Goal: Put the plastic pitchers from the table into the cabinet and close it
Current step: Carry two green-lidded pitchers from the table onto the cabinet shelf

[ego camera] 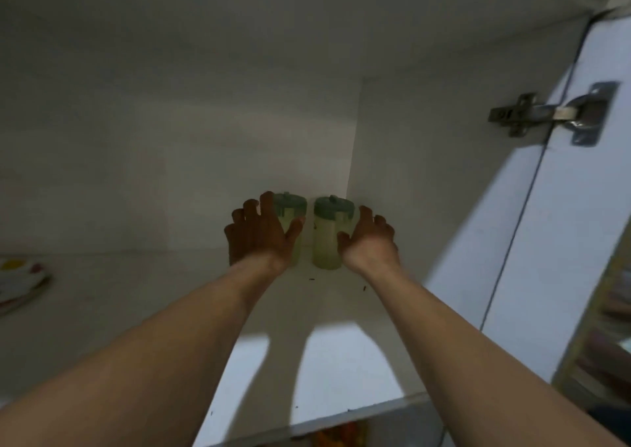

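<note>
Two pale yellow-green plastic pitchers with grey-green lids stand upright side by side in the cabinet's back right corner. My left hand (261, 233) is spread in front of the left pitcher (290, 207), covering most of it, with the thumb lying across its body. My right hand (370, 242) is cupped at the right side of the right pitcher (326, 238), palm toward it, thumb close to its wall. Neither hand's fingers wrap around a pitcher. The cabinet shelf (334, 354) is white and partly lit near the front edge.
The cabinet door (563, 228) stands open on the right, held by a metal hinge (553, 114). A patterned plate (20, 282) lies on the shelf at the far left. The cabinet's top panel is close overhead.
</note>
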A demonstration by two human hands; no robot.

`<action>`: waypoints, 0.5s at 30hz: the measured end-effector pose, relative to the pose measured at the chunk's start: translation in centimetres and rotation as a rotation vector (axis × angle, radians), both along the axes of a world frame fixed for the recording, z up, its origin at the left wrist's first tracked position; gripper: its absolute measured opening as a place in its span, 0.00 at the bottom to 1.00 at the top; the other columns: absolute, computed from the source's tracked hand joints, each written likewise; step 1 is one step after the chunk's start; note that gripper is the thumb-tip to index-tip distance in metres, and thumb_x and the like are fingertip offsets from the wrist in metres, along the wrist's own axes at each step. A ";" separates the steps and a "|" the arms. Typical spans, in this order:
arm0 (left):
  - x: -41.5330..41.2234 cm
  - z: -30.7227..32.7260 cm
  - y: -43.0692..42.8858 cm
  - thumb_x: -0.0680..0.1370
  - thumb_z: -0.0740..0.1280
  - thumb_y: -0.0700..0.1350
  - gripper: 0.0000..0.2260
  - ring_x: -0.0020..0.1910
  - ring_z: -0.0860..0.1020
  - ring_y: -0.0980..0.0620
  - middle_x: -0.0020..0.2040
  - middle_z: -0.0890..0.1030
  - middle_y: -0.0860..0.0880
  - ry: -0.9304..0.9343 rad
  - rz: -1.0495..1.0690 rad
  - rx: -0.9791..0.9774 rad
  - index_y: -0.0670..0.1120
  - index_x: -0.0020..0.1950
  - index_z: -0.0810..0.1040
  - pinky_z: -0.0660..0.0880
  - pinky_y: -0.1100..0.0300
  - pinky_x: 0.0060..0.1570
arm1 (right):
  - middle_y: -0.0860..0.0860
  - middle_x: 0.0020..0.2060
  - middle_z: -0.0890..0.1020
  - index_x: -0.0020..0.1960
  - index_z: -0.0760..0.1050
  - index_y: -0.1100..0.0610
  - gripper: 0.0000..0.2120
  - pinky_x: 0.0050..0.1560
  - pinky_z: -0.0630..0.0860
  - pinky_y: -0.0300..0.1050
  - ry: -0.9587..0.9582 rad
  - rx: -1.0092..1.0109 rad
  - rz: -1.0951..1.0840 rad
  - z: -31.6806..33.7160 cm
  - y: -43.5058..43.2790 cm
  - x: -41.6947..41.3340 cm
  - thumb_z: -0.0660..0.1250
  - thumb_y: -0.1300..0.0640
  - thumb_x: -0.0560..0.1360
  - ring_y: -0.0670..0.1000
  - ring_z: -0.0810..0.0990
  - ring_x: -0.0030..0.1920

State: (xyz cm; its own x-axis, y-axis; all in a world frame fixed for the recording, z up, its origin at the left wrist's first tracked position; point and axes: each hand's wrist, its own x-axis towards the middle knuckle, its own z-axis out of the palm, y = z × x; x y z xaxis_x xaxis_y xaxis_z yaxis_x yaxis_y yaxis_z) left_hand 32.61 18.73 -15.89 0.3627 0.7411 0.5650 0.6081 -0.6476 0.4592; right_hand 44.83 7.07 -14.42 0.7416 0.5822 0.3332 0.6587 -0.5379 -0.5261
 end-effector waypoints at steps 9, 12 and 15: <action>-14.2 5.2 -9.1 0.79 0.53 0.64 0.29 0.71 0.65 0.40 0.73 0.67 0.41 0.174 -0.063 0.301 0.49 0.75 0.63 0.63 0.45 0.69 | 0.59 0.76 0.64 0.80 0.55 0.55 0.32 0.73 0.61 0.66 -0.206 -0.033 0.071 5.2 -8.4 -13.1 0.61 0.48 0.79 0.62 0.57 0.77; -19.6 5.5 -12.4 0.80 0.54 0.62 0.28 0.71 0.66 0.40 0.72 0.68 0.40 0.247 -0.073 0.391 0.48 0.74 0.64 0.63 0.45 0.70 | 0.61 0.76 0.64 0.79 0.57 0.56 0.30 0.75 0.58 0.67 -0.254 -0.021 0.112 7.2 -10.4 -17.9 0.60 0.48 0.80 0.62 0.56 0.77; -24.6 6.0 -14.6 0.79 0.58 0.60 0.26 0.66 0.71 0.39 0.69 0.72 0.39 0.259 -0.027 0.441 0.46 0.72 0.68 0.66 0.46 0.66 | 0.61 0.74 0.66 0.78 0.59 0.56 0.29 0.74 0.58 0.67 -0.291 0.019 0.169 8.3 -11.3 -22.0 0.59 0.48 0.80 0.62 0.59 0.76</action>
State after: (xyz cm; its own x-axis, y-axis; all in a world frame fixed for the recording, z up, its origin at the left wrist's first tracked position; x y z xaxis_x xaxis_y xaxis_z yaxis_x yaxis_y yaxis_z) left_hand 8.00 4.10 -9.88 0.5480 0.4408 0.7110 0.6457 -0.7632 -0.0245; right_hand 22.80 -4.24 -6.13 0.5070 0.6806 0.5288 0.8619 -0.4002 -0.3113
